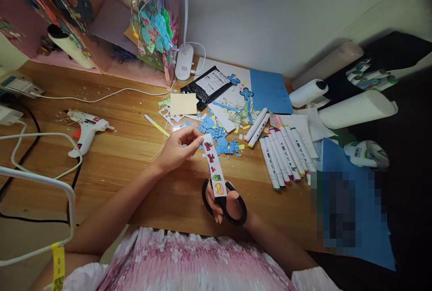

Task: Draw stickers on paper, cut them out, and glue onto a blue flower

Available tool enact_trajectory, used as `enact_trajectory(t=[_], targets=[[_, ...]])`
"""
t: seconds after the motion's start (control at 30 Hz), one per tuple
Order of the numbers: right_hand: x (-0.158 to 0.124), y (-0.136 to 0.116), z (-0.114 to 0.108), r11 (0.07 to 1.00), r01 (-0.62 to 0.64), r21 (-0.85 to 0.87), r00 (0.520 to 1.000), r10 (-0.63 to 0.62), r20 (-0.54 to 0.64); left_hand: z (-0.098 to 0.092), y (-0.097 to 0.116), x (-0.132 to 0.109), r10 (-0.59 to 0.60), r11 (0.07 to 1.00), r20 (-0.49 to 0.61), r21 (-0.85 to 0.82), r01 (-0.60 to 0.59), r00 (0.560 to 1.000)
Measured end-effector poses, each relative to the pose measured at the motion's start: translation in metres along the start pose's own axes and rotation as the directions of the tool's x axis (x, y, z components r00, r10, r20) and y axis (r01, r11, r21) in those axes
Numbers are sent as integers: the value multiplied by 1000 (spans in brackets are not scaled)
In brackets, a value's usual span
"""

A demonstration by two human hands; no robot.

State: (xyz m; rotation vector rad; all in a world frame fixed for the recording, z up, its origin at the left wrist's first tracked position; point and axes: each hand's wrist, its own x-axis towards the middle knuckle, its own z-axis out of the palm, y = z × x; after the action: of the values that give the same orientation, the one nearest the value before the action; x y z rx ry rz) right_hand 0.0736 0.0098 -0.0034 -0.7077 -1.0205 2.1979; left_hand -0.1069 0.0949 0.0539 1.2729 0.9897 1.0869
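Between the thumb and fingers of my left hand (180, 147) is the top end of a white paper strip (211, 165). Small coloured drawings run down it: red bow-like shapes, a green shield-like one and an orange-yellow one. My right hand (232, 203) has its thumb and fingers through the black handles of a pair of scissors (242, 212). The strip's lower end lies over the scissors, so their blades are mostly hidden. Beyond the strip, blue paper scraps (219, 135) are scattered on the wooden table (135, 120).
Capped markers (285, 156) lie in a row at right, beside blue sheets (270, 90) and white rolls (357, 108). A glue gun (88, 129) rests at left near white and black cables. A black package (209, 86) and a pale yellow note pad (183, 103) lie behind the scraps.
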Motion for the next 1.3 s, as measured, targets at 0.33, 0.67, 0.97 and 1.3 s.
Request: enact_trajectory(t=[0.33, 0.67, 0.97, 1.3], targets=[[10, -13, 11, 984, 43, 173, 996, -55, 70, 15, -10, -4, 19, 996, -70, 90, -13, 997], [13, -19, 8, 986, -23, 165, 992, 2, 129, 19, -10, -11, 138, 931, -107, 352, -93, 985], [15, -12, 6, 973, 10, 231, 984, -50, 169, 26, -14, -13, 148, 931, -137, 354, -92, 979], [17, 2, -6, 962, -68, 264, 981, 17, 191, 29, -15, -17, 196, 916, -184, 384, -113, 963]])
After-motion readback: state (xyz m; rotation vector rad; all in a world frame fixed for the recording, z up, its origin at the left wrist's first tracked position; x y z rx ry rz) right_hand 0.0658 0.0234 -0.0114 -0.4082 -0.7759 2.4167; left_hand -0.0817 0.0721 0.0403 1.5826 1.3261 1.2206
